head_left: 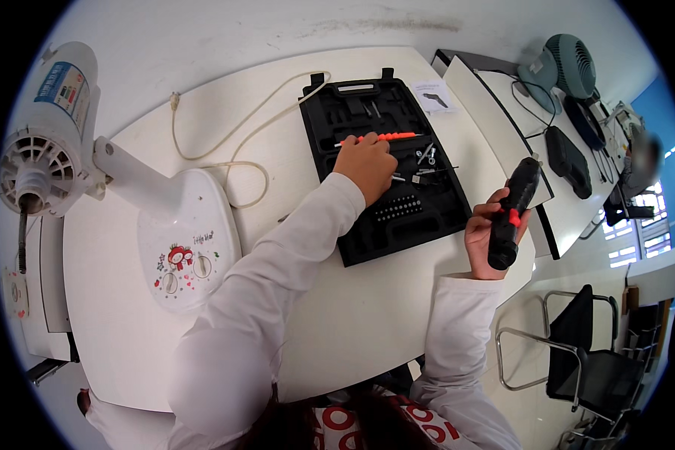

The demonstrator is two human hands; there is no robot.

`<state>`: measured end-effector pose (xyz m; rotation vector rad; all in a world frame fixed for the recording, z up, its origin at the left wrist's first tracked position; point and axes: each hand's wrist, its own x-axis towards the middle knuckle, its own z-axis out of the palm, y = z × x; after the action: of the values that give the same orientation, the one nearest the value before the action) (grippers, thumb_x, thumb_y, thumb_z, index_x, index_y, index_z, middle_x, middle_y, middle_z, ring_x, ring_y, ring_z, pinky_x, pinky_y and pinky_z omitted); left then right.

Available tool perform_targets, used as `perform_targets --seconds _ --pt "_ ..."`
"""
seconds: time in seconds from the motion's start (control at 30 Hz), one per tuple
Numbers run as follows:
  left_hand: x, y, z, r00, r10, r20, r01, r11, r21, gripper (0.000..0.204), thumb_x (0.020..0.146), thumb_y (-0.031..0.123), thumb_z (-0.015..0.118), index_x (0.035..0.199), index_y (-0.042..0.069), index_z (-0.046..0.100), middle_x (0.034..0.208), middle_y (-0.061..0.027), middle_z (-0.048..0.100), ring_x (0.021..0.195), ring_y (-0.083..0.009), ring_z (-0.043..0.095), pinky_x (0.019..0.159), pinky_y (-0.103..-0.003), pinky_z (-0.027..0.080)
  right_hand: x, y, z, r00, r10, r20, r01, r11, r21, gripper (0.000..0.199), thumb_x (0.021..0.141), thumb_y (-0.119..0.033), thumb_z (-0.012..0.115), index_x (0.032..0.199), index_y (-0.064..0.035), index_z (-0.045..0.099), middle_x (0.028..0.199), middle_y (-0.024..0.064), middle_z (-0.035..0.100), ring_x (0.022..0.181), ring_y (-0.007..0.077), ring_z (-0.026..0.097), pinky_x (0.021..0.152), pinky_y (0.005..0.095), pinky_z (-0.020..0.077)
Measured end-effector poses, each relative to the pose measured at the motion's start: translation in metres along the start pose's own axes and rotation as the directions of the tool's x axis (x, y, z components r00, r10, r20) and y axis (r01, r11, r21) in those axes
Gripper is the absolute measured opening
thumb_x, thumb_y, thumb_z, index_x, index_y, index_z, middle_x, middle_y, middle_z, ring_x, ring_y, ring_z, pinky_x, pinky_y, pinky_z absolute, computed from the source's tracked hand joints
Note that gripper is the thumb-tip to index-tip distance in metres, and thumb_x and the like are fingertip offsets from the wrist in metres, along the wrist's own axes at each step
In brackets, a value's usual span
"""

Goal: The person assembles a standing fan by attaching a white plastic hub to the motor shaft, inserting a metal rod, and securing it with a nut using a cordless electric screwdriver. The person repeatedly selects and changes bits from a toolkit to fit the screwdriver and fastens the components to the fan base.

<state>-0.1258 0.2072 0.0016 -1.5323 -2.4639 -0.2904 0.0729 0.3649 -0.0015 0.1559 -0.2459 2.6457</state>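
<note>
Head view: the right hand [486, 234] holds a black electric screwdriver [511, 214] upright beyond the desk [337, 330] edge, fingers closed round its grip beside the orange switch; the left hand [366, 163] reaches into the open black tool case [386, 169], fingers curled down among loose bits near an orange-handled tool [379, 138], though what they pinch, if anything, cannot be told. A dismantled white fan [127, 195] lies at left, its cord looping behind. Likely risks: the driver, held over open floor, could fall if the grip slackens; small bits could scatter if the hand nudges the case.
</note>
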Motion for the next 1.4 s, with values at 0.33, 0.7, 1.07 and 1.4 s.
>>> perform_targets --seconds 0.33,0.7,1.07,1.4 --pt "0.002 -0.001 -0.005 0.997 -0.023 0.073 0.023 1.0 0.011 0.012 0.072 0.025 0.073 0.081 0.019 0.069 0.093 0.0015 0.056 0.1 -0.0174 0.049 0.086 -0.036 0.038 -0.001 0.005 0.003 0.999 -0.001 -0.039 0.001 1.0 -0.014 0.046 0.09 -0.036 0.056 0.127 -0.0118 0.044 0.118 0.0013 0.054 0.092 0.0185 0.056 0.068 0.0285 0.0477" --pt "0.008 -0.007 0.011 0.969 0.227 -0.102 -0.235 0.97 -0.071 0.006 0.074 0.02 0.07 0.08 0.021 0.069 0.091 0.0038 0.052 0.096 -0.0157 0.049 0.085 -0.035 0.04 0.001 0.005 0.001 0.998 0.0 -0.057 0.0 1.0 -0.003 0.042 0.091 -0.035 0.055 0.125 -0.0116 0.046 0.117 0.0017 0.056 0.093 0.0183 0.057 0.069 0.0288 0.048" --pt "0.014 -0.012 0.014 0.992 0.056 -0.112 -0.093 0.924 -0.37 0.001 0.074 0.018 0.069 0.075 0.017 0.069 0.087 0.0026 0.055 0.092 -0.0167 0.051 0.084 -0.034 0.041 0.0 0.006 0.003 0.997 -0.012 -0.074 0.01 1.0 -0.027 0.042 0.091 -0.035 0.055 0.125 -0.0113 0.046 0.117 0.0015 0.056 0.092 0.0181 0.057 0.068 0.0287 0.048" --pt "-0.009 -0.033 -0.018 0.993 -0.106 -0.05 0.084 0.942 -0.324 0.004 0.071 0.019 0.07 0.073 0.015 0.068 0.085 0.0026 0.057 0.088 -0.0163 0.052 0.078 -0.033 0.041 -0.002 0.007 0.004 0.996 0.02 -0.087 -0.022 0.999 -0.025 0.043 0.091 -0.034 0.056 0.125 -0.01 0.046 0.117 0.003 0.056 0.092 0.0198 0.056 0.069 0.0293 0.0472"
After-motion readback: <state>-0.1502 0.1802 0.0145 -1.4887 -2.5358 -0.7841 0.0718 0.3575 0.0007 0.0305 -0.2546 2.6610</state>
